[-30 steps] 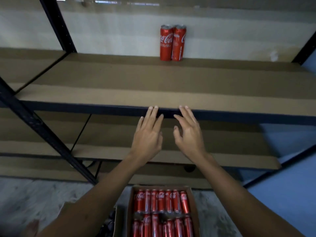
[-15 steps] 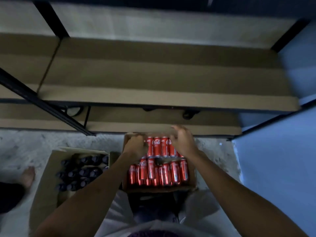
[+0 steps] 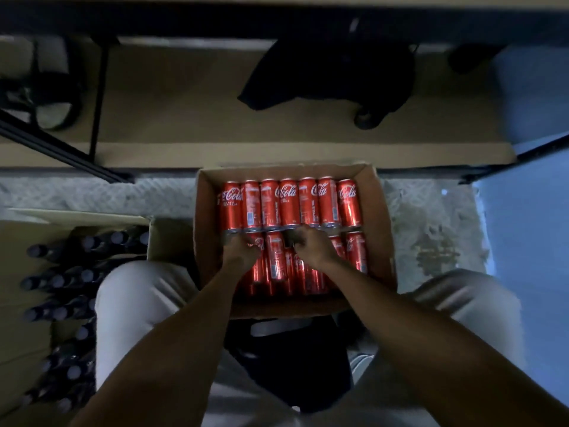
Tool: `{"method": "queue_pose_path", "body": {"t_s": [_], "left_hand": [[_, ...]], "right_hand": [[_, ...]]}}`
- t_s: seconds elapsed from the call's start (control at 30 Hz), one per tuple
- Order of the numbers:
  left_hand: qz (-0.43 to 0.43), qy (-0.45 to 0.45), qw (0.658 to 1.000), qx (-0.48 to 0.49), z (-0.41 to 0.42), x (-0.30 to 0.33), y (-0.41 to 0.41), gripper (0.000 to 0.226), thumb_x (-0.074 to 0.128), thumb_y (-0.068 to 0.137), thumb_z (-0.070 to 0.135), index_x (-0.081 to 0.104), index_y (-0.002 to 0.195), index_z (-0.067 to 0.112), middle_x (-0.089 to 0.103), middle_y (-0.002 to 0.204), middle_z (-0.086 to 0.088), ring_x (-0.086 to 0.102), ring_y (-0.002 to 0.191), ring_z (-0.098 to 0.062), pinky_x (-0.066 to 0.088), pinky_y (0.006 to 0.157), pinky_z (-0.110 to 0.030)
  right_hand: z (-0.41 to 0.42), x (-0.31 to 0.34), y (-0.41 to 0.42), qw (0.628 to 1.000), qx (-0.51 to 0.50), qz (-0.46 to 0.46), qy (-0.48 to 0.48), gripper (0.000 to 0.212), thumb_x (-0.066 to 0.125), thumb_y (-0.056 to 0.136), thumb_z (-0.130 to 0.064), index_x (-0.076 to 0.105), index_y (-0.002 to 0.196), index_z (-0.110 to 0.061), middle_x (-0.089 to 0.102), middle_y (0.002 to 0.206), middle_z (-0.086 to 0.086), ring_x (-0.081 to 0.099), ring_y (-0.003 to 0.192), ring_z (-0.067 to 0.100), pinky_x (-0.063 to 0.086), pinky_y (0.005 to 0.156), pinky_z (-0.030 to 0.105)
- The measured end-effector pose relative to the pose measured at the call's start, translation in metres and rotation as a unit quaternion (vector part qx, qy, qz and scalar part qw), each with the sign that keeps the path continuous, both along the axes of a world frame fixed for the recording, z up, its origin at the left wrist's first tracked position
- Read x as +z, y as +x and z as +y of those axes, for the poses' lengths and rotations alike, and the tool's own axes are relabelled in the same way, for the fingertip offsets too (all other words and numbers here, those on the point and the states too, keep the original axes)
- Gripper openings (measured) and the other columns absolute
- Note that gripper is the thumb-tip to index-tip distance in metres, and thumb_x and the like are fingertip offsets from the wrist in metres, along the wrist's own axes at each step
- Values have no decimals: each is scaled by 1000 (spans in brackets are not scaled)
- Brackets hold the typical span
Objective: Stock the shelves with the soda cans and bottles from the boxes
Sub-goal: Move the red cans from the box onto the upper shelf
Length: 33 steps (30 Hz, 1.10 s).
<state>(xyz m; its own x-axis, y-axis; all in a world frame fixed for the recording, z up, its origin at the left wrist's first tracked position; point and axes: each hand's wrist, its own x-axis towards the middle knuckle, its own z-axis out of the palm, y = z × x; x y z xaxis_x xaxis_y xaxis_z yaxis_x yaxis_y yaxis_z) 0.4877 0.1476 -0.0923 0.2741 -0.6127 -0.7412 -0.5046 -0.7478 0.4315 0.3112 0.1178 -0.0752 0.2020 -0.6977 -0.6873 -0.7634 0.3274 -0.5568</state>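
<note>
Both hands [image 3: 241, 252] dropped into floor box [image 3: 377, 211].

the box [image 3: 377, 211] is open on top, cans [image 3: 289, 203] packed side by side with no gaps between them. its walls hem them in all round. a dark cloth [image 3: 326, 75] lies on the low shelf [image 3: 184, 103] beyond, the rest of that board bare.

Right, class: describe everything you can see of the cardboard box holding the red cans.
The cardboard box is brown, open-topped, flaps out, and sits on the floor before the lowest shelf, between the person's knees. Red cans lie in it in two rows. The left hand and right hand curl onto near-row cans; exact grip unclear.
</note>
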Motion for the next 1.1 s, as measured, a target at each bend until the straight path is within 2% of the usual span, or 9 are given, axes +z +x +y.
{"method": "queue_pose_path", "body": {"t_s": [0.1, 0.2, 0.33, 0.5, 0.6, 0.73, 0.87, 1.03, 1.1], "left_hand": [[-6, 29, 999, 14, 10, -42, -3, 31, 58, 93, 24, 63, 119, 8, 64, 122, -16, 60, 112, -33, 47, 98, -37], [16, 25, 997, 71, 17, -71, -9, 33, 59, 93, 18, 61, 124, 7, 63, 124, -16, 57, 118, -34, 42, 95, -32], [49, 16, 987, 153, 22, -100, -14, 42, 66, 89, 16, 56, 130, 11, 63, 124, -14, 58, 116, -33, 44, 97, -37], [85, 39, 965, 245, 23, -123, -17, 55, 72, 77, -3, 54, 129, 5, 62, 124, -17, 60, 113, -34, 49, 94, -42], [86, 42, 965, 244, 29, -136, -16, 62, 77, 75, -1, 52, 131, 5, 61, 127, -16, 60, 115, -33, 49, 97, -46], [48, 19, 970, 238, 34, -151, -18, 68, 83, 72, 7, 50, 132, 5, 60, 129, -14, 59, 117, -31, 48, 100, -48], [28, 30, 973, 225, 29, -153, -20, 69, 82, 72, 7, 49, 133, 7, 59, 130, -15, 58, 118, -32, 47, 101, -47], [25, 62, 976, 206, 25, -148, -22, 60, 75, 77, 2, 51, 132, 4, 58, 130, -19, 57, 118, -34, 48, 98, -43], [32, 85, 975, 201, 25, -143, -23, 61, 75, 78, 2, 50, 133, 3, 57, 131, -19, 56, 119, -35, 47, 99, -44]], "right_hand": [[15, -44, 2, 999, 3, 7, 39, 30, 60, 93, -13, 60, 123, -11, 66, 119, 6, 63, 103, 19, 50, 87, 31], [27, -74, 5, 996, -8, 4, 88, 30, 58, 96, -18, 57, 125, -11, 64, 120, 7, 56, 94, 13, 43, 83, 25], [36, -103, 10, 987, -56, -34, 145, 42, 62, 94, -16, 50, 134, -17, 58, 130, 4, 56, 108, 16, 40, 85, 26], [46, -129, 14, 968, -148, -83, 184, 56, 68, 88, -17, 44, 139, -19, 57, 133, 3, 54, 104, 14, 42, 87, 29], [51, -136, 16, 958, -174, -105, 201, 57, 67, 90, -15, 43, 142, -17, 55, 123, -2, 52, 107, 14, 40, 89, 28], [54, -147, 21, 958, -180, -110, 194, 57, 66, 93, -23, 42, 143, -18, 54, 139, 6, 53, 122, 22, 38, 91, 28], [51, -158, 24, 960, -178, -98, 192, 56, 68, 91, -29, 45, 141, -16, 56, 137, 6, 55, 121, 24, 40, 88, 27], [47, -164, 22, 961, -155, -72, 219, 54, 75, 83, -14, 53, 132, -14, 61, 120, 2, 60, 104, 22, 47, 82, 28], [49, -164, 20, 963, -144, -51, 222, 57, 71, 83, -9, 50, 137, -12, 60, 127, 9, 59, 110, 26, 46, 86, 29]]}}
